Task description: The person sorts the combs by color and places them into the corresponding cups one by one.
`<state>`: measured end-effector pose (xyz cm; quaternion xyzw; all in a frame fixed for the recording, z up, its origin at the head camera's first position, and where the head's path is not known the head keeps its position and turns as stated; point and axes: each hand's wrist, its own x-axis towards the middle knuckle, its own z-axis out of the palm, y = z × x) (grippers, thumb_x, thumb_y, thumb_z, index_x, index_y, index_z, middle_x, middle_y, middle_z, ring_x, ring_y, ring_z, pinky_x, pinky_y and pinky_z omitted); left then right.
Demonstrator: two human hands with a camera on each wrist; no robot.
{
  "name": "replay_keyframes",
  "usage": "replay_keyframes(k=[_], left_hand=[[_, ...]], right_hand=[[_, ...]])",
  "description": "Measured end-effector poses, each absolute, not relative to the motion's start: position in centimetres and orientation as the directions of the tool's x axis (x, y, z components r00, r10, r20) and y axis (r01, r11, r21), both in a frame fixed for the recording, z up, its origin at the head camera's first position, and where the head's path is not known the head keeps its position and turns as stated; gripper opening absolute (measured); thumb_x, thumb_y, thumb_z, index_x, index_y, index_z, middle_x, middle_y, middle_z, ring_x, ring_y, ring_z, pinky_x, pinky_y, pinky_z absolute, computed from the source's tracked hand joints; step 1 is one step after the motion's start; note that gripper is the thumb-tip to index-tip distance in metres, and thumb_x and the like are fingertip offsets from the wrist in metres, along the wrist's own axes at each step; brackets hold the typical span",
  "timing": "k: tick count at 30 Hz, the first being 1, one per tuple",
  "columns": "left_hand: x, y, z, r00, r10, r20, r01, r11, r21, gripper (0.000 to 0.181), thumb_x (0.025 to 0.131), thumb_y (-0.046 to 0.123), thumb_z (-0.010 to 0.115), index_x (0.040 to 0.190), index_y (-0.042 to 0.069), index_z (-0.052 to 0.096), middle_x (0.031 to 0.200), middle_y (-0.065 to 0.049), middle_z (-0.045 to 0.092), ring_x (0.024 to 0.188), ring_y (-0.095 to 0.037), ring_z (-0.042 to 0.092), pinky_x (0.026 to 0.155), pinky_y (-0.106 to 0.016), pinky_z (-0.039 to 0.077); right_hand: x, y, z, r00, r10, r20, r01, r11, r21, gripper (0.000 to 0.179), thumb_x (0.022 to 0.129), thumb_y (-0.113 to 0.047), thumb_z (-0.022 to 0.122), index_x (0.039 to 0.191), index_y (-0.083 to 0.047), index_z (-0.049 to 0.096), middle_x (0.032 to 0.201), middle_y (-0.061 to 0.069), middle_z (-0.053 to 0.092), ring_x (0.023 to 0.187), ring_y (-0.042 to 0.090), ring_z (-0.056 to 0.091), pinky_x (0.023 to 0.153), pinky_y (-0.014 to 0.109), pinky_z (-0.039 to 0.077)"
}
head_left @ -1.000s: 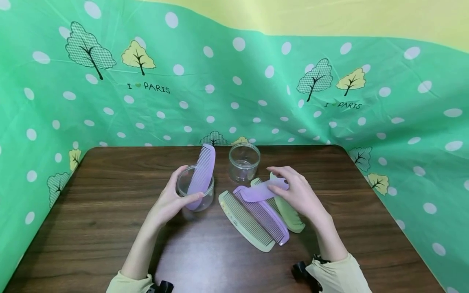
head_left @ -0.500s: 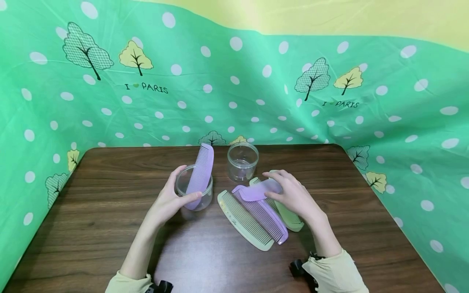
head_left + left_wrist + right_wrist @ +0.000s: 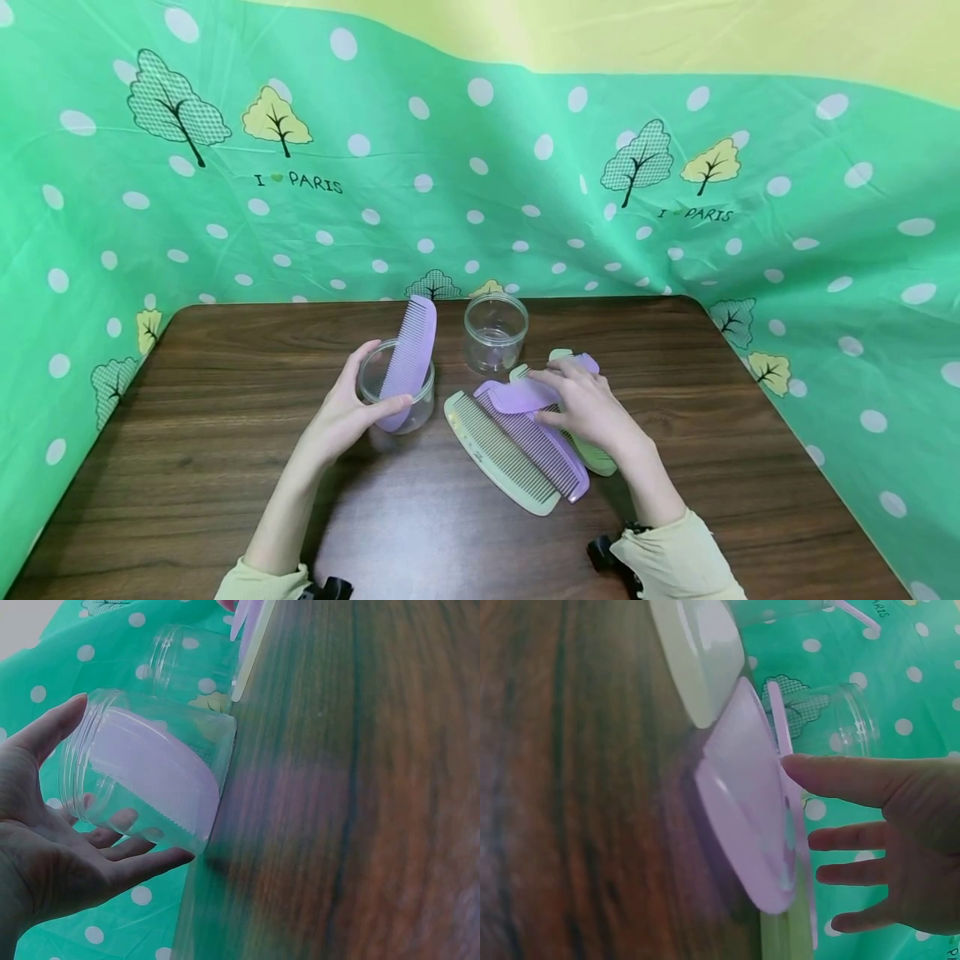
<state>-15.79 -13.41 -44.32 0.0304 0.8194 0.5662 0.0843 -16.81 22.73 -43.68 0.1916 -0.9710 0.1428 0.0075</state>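
My left hand (image 3: 339, 421) holds a clear plastic jar (image 3: 423, 414), thumb on the near side and fingers around the other. A purple comb (image 3: 414, 343) leans inside that jar, its upper half above the rim. In the left wrist view, the comb's lower end (image 3: 161, 769) shows through the wall. To the right, my right hand (image 3: 588, 406) is over a pile of combs, thumb tip right at the topmost purple comb (image 3: 517, 397) and fingers extended. Beneath lie another purple comb (image 3: 551, 454), a pale green comb (image 3: 491, 450) and a green comb (image 3: 597, 461), partly hidden.
A second clear jar (image 3: 495, 337) stands behind the combs, near the back edge of the brown wooden table (image 3: 225, 400). A green dotted cloth (image 3: 480, 192) hangs behind the table and along its sides.
My right hand has shifted left along the topmost purple comb, exposing its right end. My left hand stays at the jar with the comb inside.
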Motion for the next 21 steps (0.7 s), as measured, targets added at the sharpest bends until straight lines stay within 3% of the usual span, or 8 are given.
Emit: replay_keyframes(k=[9, 21], left_hand=[[-15.78, -13.47, -44.27, -0.983, 0.149, -0.109, -0.049, 0.354, 0.934, 0.098, 0.083, 0.04, 0.085, 0.16, 0.031, 0.024, 0.165, -0.008, 0.035, 0.149, -0.032, 0.037, 0.118, -0.059, 0.031], [-15.76, -13.49, -44.23, -0.984, 0.144, -0.107, -0.049, 0.363, 0.931, 0.097, 0.083, 0.042, 0.085, 0.159, 0.034, 0.025, 0.164, -0.006, 0.036, 0.148, -0.031, 0.039, 0.118, -0.059, 0.032]], right_hand=[[-16.76, 22.54, -44.09, -0.928, -0.373, 0.026, -0.364, 0.884, -0.293, 0.057, 0.087, -0.033, 0.083, 0.14, -0.021, 0.064, 0.15, 0.022, 0.054, 0.142, 0.045, 0.047, 0.1, 0.08, 0.037], [-16.47, 22.6, -43.54, -0.925, -0.378, 0.025, -0.371, 0.889, -0.269, 0.054, 0.088, -0.027, 0.081, 0.14, -0.019, 0.064, 0.143, 0.024, 0.056, 0.134, 0.045, 0.055, 0.099, 0.077, 0.042]])
